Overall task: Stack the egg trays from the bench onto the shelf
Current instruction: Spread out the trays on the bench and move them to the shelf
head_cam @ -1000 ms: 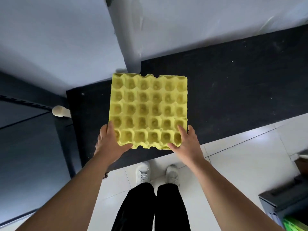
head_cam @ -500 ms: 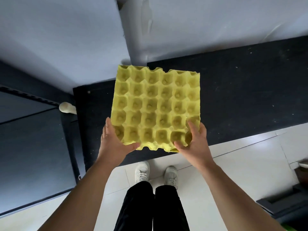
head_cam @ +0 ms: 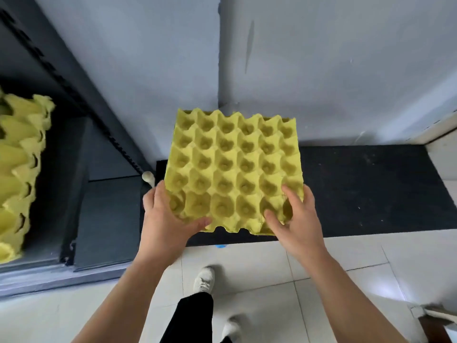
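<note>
Since a second ago the yellow egg tray [head_cam: 232, 169] has risen off the black counter [head_cam: 371, 189] and come nearer the camera. The view has also swung left, so a dark shelf [head_cam: 103, 214] holding a stack of trays [head_cam: 17, 169] now shows at the left edge.

The tray is carried roughly level above the left end of the counter, cups up. Both hands have it by its near corners. The left hand [head_cam: 168, 224] clasps the near left corner, thumb lying along the near edge and fingers hidden beneath. The right hand [head_cam: 296, 224] takes the near right corner with its fingers curled onto the cups. No other tray shows on the visible part of the counter.

The step in hand looks like the carry from counter to shelf. Next, the tray probably has to swing left, well clear of the shelf's upright. It must then be squared over the stack so its cups nest into the top tray before either hand lets go.
</note>
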`<action>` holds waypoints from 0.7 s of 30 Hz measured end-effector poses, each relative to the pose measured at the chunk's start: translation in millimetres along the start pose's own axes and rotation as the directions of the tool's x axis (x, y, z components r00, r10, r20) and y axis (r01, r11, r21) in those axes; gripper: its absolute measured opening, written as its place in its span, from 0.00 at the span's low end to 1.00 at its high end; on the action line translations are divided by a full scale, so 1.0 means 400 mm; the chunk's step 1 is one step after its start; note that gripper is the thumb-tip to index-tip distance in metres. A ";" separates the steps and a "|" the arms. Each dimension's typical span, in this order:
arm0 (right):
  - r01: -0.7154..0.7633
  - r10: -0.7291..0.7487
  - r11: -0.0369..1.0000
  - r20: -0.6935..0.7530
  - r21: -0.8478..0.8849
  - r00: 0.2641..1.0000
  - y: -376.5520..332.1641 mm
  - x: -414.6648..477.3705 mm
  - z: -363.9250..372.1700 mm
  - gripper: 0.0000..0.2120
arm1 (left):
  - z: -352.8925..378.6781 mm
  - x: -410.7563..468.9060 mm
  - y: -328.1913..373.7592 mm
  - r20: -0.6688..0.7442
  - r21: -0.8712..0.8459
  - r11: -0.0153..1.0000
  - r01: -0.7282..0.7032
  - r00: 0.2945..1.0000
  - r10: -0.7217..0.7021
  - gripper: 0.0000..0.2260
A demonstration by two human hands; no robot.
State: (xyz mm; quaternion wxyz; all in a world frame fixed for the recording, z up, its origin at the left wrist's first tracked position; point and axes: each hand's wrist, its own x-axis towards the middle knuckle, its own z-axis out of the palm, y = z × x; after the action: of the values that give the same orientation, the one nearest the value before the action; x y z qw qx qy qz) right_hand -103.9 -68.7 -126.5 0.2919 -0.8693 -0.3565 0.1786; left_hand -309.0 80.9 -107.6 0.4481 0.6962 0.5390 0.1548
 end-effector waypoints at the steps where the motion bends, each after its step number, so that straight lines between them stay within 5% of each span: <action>1: 0.026 -0.026 1.000 0.001 -0.008 1.000 -0.026 -0.019 -0.020 0.34 | -0.026 -0.035 0.012 -0.033 -0.007 1.000 -0.013 0.999 0.013 0.43; 10: 0.184 -0.183 0.983 0.067 -0.010 0.981 -0.245 -0.205 -0.129 0.34 | -0.248 -0.335 0.051 -0.337 -0.035 0.990 -0.139 0.934 0.120 0.47; 21: 0.371 -0.372 0.928 0.199 0.044 0.906 -0.584 -0.339 -0.038 0.40 | -0.588 -0.448 -0.070 -0.502 -0.080 0.990 -0.117 0.863 0.061 0.54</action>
State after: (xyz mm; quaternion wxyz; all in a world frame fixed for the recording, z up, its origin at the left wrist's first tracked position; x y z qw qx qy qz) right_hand -308.8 -38.2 47.2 0.2847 -0.7618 -0.5431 0.2090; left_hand -557.0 29.4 47.5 0.3233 0.6317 0.5944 0.3783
